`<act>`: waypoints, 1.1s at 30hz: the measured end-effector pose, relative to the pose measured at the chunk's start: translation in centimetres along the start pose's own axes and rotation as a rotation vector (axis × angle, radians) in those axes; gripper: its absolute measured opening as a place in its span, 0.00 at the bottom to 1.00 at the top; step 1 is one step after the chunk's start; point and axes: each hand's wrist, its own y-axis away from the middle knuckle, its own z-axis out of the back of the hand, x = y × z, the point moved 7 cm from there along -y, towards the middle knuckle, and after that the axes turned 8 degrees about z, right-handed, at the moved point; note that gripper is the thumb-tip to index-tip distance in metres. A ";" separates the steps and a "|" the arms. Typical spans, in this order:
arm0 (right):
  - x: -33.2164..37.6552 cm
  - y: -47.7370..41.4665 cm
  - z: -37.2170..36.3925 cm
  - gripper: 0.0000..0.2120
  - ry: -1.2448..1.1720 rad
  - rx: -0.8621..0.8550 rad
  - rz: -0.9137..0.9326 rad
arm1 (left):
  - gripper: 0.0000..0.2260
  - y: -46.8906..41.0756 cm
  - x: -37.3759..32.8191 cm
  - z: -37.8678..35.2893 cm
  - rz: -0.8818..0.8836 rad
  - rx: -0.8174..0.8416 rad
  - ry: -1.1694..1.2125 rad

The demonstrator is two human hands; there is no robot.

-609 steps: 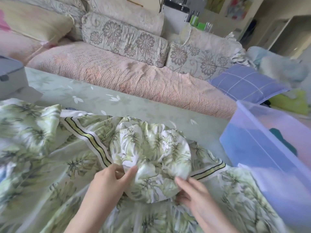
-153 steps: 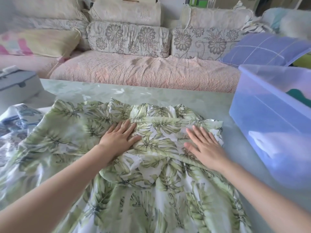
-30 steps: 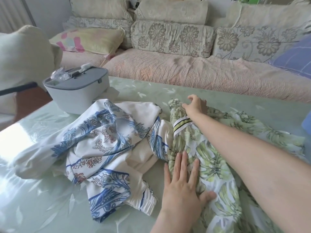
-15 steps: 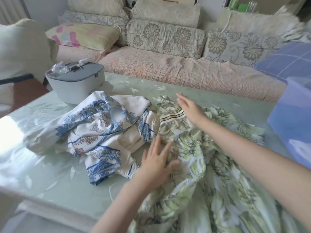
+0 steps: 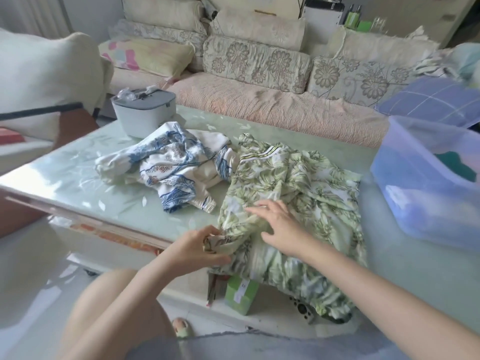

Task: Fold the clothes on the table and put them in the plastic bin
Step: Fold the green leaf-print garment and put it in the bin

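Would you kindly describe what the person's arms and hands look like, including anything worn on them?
Both arms are bare as far as the view shows: no sleeve covers the left forearm or the right forearm. The left hand and the right hand wear no gloves, and no watch, bracelet or ring shows on either.

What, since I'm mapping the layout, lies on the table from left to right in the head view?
Blue garment → green garment → bin.
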 end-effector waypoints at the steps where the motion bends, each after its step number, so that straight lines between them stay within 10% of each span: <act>1: -0.4 0.4 0.2 0.28 -0.017 -0.117 -0.085 | 0.20 0.4 0.0 0.0 -0.008 -0.033 -0.004; 8: 1.7 3.4 -1.9 0.34 -0.604 -0.251 -0.416 | 0.17 3.9 -4.3 -0.4 -0.196 -0.455 0.033; 13: 1.4 5.0 -2.3 0.41 -0.668 -0.200 -0.502 | 0.17 5.5 -7.6 -6.7 -0.384 -0.234 -0.150; 18: -1.0 7.8 -4.6 0.28 -0.585 -0.197 -0.516 | 0.05 4.9 -1.2 -4.7 -0.155 -0.281 0.161; 24: -0.8 8.5 -6.1 0.39 -0.561 -0.354 -0.464 | 0.15 2.7 3.7 -5.4 0.235 -0.166 0.543; 33: -1.5 10.2 -5.5 0.33 -0.445 -0.490 -0.360 | 0.11 2.6 3.3 -6.9 0.220 -0.100 0.724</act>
